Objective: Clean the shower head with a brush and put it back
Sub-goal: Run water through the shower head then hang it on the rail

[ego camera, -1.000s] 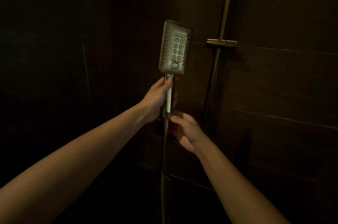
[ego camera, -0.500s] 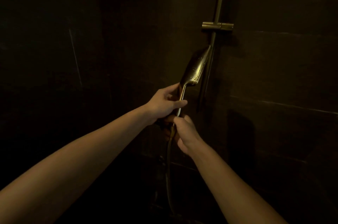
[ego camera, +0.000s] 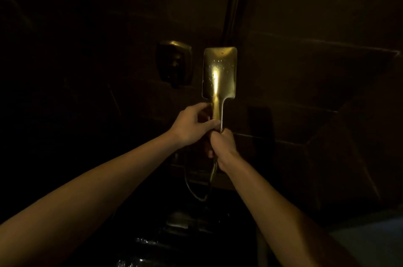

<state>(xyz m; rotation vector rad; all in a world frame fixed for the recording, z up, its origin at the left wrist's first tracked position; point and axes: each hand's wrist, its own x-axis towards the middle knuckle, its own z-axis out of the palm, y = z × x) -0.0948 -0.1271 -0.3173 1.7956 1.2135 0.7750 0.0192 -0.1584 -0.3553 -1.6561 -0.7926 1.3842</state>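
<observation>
Brass-toned wall control plate (ego camera: 174, 64), dim, is sitting at the left. Your left hand (ego camera: 192, 124) is closing its grip around the upper handle of the shower head (ego camera: 219, 71), which is standing upright with its smooth wet back toward you, before the vertical rail (ego camera: 234, 3). Your right hand (ego camera: 222, 147) is clenching the handle's base, touching the left. The hose (ego camera: 197, 192) is looping below.

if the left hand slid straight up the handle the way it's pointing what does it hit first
Likely the flared base of the shower head, just above where the left hand grips its handle. The right hand is below, out of the way.
</observation>
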